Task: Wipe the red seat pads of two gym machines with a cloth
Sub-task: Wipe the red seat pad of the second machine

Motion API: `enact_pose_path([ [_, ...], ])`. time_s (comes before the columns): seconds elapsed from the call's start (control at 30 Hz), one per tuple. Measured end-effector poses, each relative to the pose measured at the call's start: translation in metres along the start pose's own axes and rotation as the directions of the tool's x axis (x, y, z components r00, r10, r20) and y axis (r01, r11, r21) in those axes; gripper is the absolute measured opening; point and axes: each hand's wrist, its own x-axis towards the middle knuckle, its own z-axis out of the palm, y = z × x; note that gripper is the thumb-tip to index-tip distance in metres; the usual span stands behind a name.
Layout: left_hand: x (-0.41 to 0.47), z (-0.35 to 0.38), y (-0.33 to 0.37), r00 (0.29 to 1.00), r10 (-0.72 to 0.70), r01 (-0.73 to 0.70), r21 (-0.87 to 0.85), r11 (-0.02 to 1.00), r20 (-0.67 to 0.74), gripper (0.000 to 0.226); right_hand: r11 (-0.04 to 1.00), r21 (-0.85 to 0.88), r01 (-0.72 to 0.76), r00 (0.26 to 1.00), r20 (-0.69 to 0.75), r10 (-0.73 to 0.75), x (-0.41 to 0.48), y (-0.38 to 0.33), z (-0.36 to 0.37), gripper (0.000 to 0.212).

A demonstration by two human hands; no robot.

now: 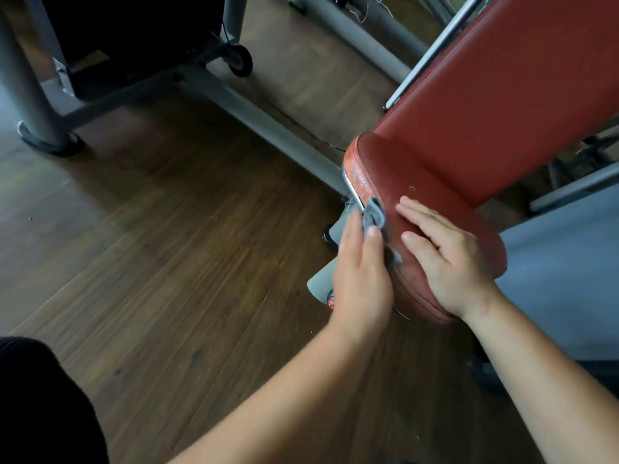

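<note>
A red seat pad (402, 175) sits at the right of the view, worn pale along its left edge, with a long red back pad (522, 88) rising behind it. My left hand (361, 272) presses a small grey cloth (475, 216) against the seat pad's left side edge; most of the cloth is hidden under the fingers. My right hand (449, 256) lies flat on the top of the seat pad, fingers spread, holding nothing. Only this one red-padded machine is in view.
Grey steel frame tubes (254, 112) cross the dark wood floor (160, 262) behind the seat. A thick grey post (30, 95) and a dark weight housing (134, 35) stand at top left. A grey mat (562, 289) lies at the right.
</note>
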Motion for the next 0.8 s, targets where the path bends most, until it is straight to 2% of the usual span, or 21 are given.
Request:
enact_pose_path([
  [0.1,-0.032,0.009,0.000,0.996,0.078,-0.066,0.229,0.971,-0.043,0.052,1.000,-0.003,-0.004,1.000,-0.013,0.004,0.002,-0.001,0.001,0.046],
  [0.23,-0.006,0.002,0.007,0.997,0.065,-0.072,0.344,0.936,0.032,0.054,1.000,0.001,-0.018,1.000,-0.017,0.018,0.002,-0.002,0.001,0.046],
  [0.37,0.026,0.003,0.016,0.998,0.052,-0.056,0.320,0.946,0.020,0.057,1.000,-0.019,-0.019,1.000,-0.010,0.019,0.001,-0.002,0.001,0.045],
  [0.5,-0.033,0.001,-0.001,0.996,0.089,-0.093,0.232,0.968,0.030,0.059,1.000,-0.012,-0.009,1.000,-0.024,0.009,0.002,-0.003,0.002,0.043],
  [0.7,0.013,-0.004,0.005,0.997,0.054,-0.067,0.295,0.953,0.052,0.058,1.000,-0.015,-0.011,1.000,-0.019,0.011,0.001,-0.004,0.000,0.042],
  [0.8,-0.011,-0.004,0.001,0.996,0.047,-0.067,0.276,0.959,0.076,0.058,0.999,-0.035,-0.012,1.000,-0.019,0.011,0.002,-0.005,0.001,0.042],
])
